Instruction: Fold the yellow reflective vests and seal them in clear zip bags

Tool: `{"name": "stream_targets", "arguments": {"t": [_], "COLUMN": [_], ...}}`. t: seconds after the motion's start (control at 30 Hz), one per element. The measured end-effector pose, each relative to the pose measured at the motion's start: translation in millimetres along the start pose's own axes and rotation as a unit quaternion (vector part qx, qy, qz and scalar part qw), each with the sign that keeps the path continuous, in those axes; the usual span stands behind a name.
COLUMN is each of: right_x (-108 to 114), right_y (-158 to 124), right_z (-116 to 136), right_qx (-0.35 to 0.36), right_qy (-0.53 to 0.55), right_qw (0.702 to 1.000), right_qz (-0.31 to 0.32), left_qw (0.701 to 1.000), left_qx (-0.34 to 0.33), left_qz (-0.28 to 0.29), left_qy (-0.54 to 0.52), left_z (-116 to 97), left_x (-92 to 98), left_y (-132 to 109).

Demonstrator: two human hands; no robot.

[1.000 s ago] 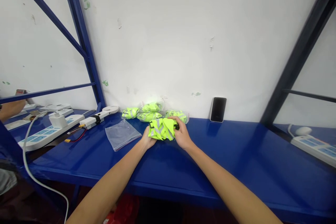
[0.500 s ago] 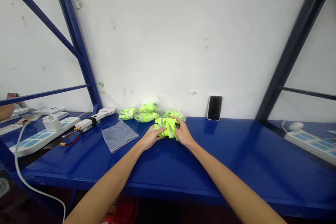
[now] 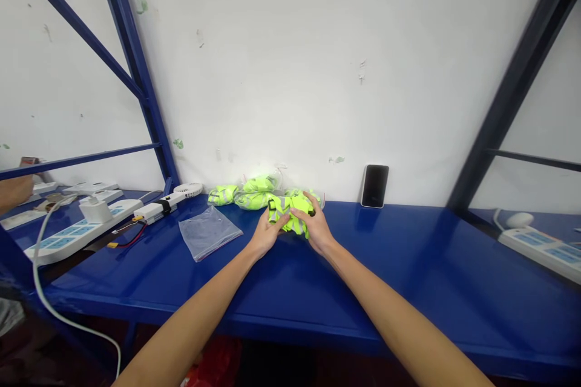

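Observation:
A bundled neon-yellow reflective vest (image 3: 290, 213) with grey strips and dark trim is held between my two hands over the blue table. My left hand (image 3: 266, 234) grips its left side, thumb on the front. Around the right side my right hand (image 3: 319, 230) is closed, its thumb pressed on the front near the other thumb. Behind it, against the wall, lie several similar neon-yellow bundles (image 3: 254, 199) in clear bags. To the left a flat clear zip bag (image 3: 209, 233) rests on the table.
On the left are a white power strip (image 3: 82, 233) with a plug, a small white fan (image 3: 188, 190) and a cable. A phone-like black-faced device (image 3: 374, 185) leans on the wall. Another power strip (image 3: 540, 248) sits at right. A person's hand (image 3: 16, 191) shows at far left.
My right thumb has come round onto the front of the vest, and the bundle looks more bunched between my hands. The view has shifted slightly.

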State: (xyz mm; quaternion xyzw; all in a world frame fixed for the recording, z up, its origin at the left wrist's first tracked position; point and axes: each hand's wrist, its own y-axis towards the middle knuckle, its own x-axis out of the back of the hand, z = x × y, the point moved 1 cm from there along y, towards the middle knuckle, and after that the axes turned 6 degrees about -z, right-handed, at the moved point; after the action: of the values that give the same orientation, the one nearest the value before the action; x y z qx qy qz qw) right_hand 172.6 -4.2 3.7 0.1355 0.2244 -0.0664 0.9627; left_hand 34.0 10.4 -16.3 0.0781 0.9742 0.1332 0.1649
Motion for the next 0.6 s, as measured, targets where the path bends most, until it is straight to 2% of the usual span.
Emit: {"name": "stream_targets", "arguments": {"t": [0.1, 0.2, 0.3, 0.37, 0.5, 0.6], "right_x": [-1, -2, -1, 0, 5, 6], "right_y": [-1, -1, -2, -3, -3, -3], "right_z": [-2, -1, 2, 3, 2, 0], "right_qx": [-0.077, -0.114, -0.114, -0.104, -0.094, -0.099], "right_qy": [0.091, 0.124, 0.128, 0.122, 0.096, 0.095], "right_qw": [0.993, 0.984, 0.981, 0.983, 0.989, 0.989], "right_qz": [0.006, 0.055, 0.087, 0.088, 0.062, 0.056], "left_qw": [1.000, 0.998, 0.992, 0.987, 0.985, 0.986], "left_qx": [-0.005, 0.024, 0.070, 0.095, 0.132, 0.128], "left_qz": [0.022, 0.050, 0.093, 0.114, 0.110, 0.104], "left_qy": [0.001, -0.015, -0.046, -0.056, -0.029, -0.010], "left_z": [-2, -7, -12, -12, -7, -1], "left_x": [-1.6, -1.2, 1.3, 3.8, 8.5, 9.8], "left_y": [0, -2, -5, -5, -4, -2]}}
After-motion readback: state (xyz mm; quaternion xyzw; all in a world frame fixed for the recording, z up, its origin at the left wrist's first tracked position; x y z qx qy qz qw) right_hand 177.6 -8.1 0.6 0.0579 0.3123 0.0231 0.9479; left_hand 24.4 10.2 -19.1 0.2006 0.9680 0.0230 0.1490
